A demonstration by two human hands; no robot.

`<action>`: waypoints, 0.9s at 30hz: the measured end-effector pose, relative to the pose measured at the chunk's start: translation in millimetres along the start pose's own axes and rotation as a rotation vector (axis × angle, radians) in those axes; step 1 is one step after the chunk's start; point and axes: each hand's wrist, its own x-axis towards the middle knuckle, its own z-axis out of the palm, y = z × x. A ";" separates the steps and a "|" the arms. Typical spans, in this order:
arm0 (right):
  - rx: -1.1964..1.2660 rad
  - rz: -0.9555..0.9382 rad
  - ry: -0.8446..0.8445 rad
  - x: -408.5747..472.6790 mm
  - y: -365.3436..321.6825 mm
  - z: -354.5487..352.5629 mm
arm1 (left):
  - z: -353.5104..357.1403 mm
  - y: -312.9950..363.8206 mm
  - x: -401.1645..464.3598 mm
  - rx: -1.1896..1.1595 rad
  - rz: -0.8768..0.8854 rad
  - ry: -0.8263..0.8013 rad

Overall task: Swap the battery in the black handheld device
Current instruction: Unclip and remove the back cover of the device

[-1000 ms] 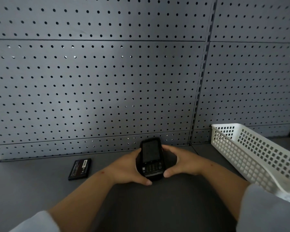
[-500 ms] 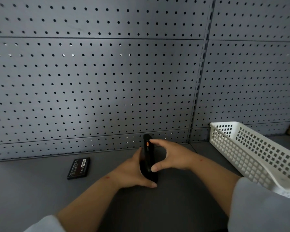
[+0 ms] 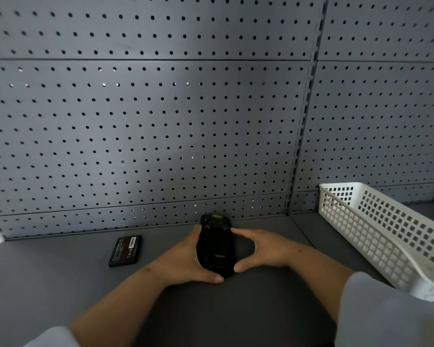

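The black handheld device (image 3: 216, 246) lies back side up between my two hands, just above the grey shelf, with its scan window at the far end. My left hand (image 3: 183, 261) wraps its left edge, thumb under the near end. My right hand (image 3: 263, 249) pinches its right edge between forefinger and thumb. A flat black battery (image 3: 125, 250) with a printed label lies on the shelf to the left, apart from both hands.
A white perforated plastic basket (image 3: 376, 229) stands on the shelf at the right. A grey pegboard wall (image 3: 145, 136) rises right behind the device. The grey shelf surface (image 3: 48, 284) spreads out to the left around the battery.
Both hands have rolled the device over: it showed screen and keypad, then stood on its edge, and now its back faces up. The battery on the shelf has not moved.
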 end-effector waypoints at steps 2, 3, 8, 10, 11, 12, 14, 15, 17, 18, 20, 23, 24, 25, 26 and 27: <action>-0.023 0.033 -0.012 2.6 4.8 2.5 | 2.0 4.5 -3.0 0.034 0.023 0.011; -0.028 0.040 -0.017 3.8 6.8 3.3 | 2.8 5.7 -2.6 0.046 0.027 0.016; -0.001 0.054 -0.028 4.1 12.2 0.7 | 7.3 1.8 4.0 0.038 -0.014 0.050; 0.015 0.061 -0.012 3.9 13.8 -0.9 | 10.0 -0.3 5.5 0.062 -0.035 0.071; 0.017 0.062 -0.002 4.4 15.0 -1.7 | 11.2 -0.6 5.7 0.084 -0.042 0.080; 0.013 0.060 0.006 4.5 15.7 -2.3 | 11.8 0.0 5.5 0.108 -0.044 0.086; 0.005 0.054 0.016 5.5 17.2 -3.4 | 10.7 0.5 4.5 0.137 -0.043 0.064; 0.008 0.053 0.016 6.6 17.7 -3.9 | 9.1 -0.1 3.9 0.135 -0.045 0.041; 0.023 0.054 0.002 9.4 18.3 -4.9 | 4.9 -3.1 3.7 0.125 -0.051 0.005; 0.027 0.051 -0.009 10.4 17.8 -5.4 | 2.9 -5.5 4.1 0.129 -0.053 0.000; 0.027 0.041 -0.035 12.0 17.4 -7.1 | 0.4 -8.8 5.1 0.142 -0.044 0.012; 0.088 0.027 -0.039 14.3 14.7 -10.4 | 0.7 -11.3 5.9 0.160 -0.014 0.049; 0.118 0.019 -0.025 15.8 12.7 -11.2 | 1.1 -12.1 5.9 0.166 -0.005 0.060; 0.130 0.012 0.000 18.2 10.7 -11.4 | 1.5 -12.7 5.7 0.172 0.002 0.071; 0.115 0.006 0.041 21.1 8.5 -11.5 | 1.9 -13.2 5.5 0.178 0.007 0.084; 0.083 0.006 0.085 24.2 6.1 -11.7 | 2.2 -13.3 5.3 0.188 0.012 0.096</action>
